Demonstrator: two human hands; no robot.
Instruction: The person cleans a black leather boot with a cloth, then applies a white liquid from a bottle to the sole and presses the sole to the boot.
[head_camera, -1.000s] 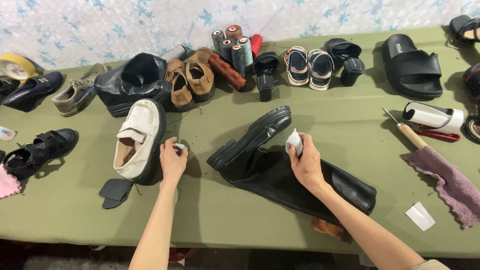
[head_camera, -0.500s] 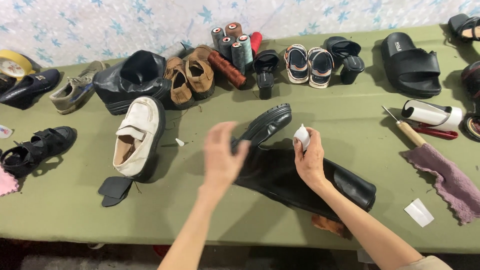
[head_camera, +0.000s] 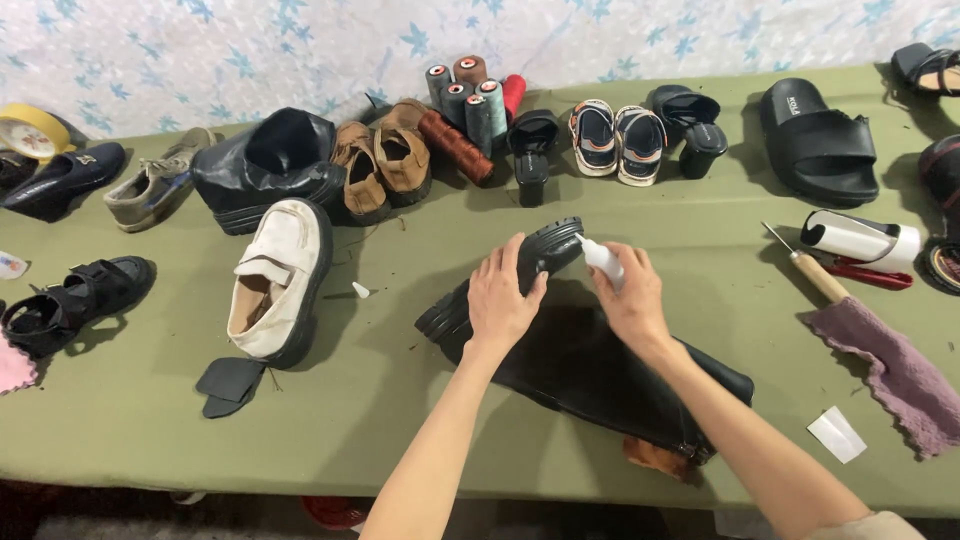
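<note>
Currently: cream shoe (head_camera: 275, 280) and a loose black heel piece (head_camera: 228, 383) lie toward the table's (head_camera: 400, 440) left front, untouched. Left hand (head_camera: 503, 298) presses flat on the black boot's (head_camera: 590, 350) sole at mid-table. Right hand (head_camera: 630, 295) grips a small white glue tube (head_camera: 601, 258), nozzle at the sole edge. Gluing looks underway, not finished.

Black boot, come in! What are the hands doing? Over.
Left hand pressing black boot. Right hand tips white tube at sole. Nothing blocking.
</note>
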